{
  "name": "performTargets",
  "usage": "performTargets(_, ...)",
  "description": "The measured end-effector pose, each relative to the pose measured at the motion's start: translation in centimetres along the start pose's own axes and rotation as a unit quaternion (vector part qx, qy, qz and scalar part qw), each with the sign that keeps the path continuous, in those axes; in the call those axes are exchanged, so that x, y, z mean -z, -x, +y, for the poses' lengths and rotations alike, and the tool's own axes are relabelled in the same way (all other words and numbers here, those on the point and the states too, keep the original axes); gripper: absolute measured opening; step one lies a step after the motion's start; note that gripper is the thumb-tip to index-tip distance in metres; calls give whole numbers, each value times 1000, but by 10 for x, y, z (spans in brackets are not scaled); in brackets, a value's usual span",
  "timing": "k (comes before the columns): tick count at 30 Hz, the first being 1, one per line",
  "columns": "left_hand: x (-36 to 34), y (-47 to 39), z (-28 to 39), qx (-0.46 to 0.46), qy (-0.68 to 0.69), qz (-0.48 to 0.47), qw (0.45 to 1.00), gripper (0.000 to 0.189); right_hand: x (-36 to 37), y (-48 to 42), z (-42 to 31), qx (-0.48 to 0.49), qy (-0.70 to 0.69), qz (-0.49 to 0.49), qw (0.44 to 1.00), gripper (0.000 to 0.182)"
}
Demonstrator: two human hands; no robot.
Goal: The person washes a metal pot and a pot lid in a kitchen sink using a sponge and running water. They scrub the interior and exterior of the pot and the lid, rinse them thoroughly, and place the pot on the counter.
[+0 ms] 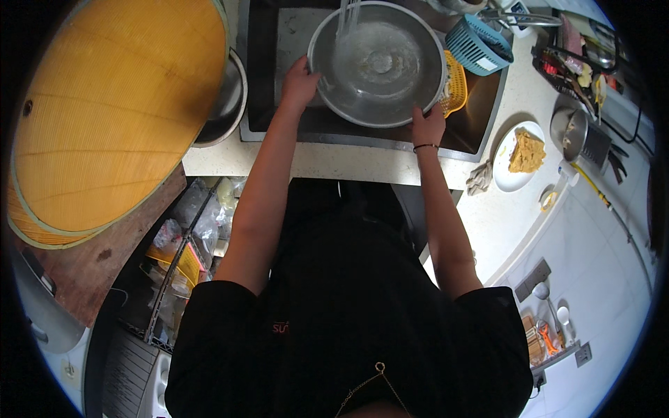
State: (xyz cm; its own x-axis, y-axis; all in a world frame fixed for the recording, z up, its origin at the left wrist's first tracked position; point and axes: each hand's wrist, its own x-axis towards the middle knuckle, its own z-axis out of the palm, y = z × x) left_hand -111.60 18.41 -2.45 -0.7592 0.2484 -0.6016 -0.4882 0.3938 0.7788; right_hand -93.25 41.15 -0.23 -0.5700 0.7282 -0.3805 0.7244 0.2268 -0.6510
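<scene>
A large round metal basin (360, 107) is held over the kitchen sink (292, 128). My left hand (300, 83) grips its rim at the left. At the lower right of the rim, my right hand (428, 127) has hold of it, with a thin dark band on the wrist. A stream of water (348, 21) falls into the basin from the top of the view, and some water shows on its bottom. Partly hidden behind the basin's right side, a yellow plastic basket (458, 89) with pale bits in it sits in the sink.
A blue-green plastic basket (473, 47) stands at the sink's upper right corner. On the right counter are a white plate (504, 175) with a folded yellow-brown food (527, 151) and a grey cloth (479, 179). Large woven round trays (125, 115) overlap a metal bowl (230, 104) at left.
</scene>
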Motion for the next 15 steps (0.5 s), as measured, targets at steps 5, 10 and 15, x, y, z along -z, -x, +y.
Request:
performTargets(5,23,-3,-24,29,-21,28,999,51,-9,8,-55,100,87,20,991,41)
performTargets(10,-5,-12,-21,29,-8,-18,999,55,9,2,-72,249,54,101,962,61)
performTargets(15,-38,-16,-16,33,63,-20,997,61,24,17,-64,241,-18,125,962,60)
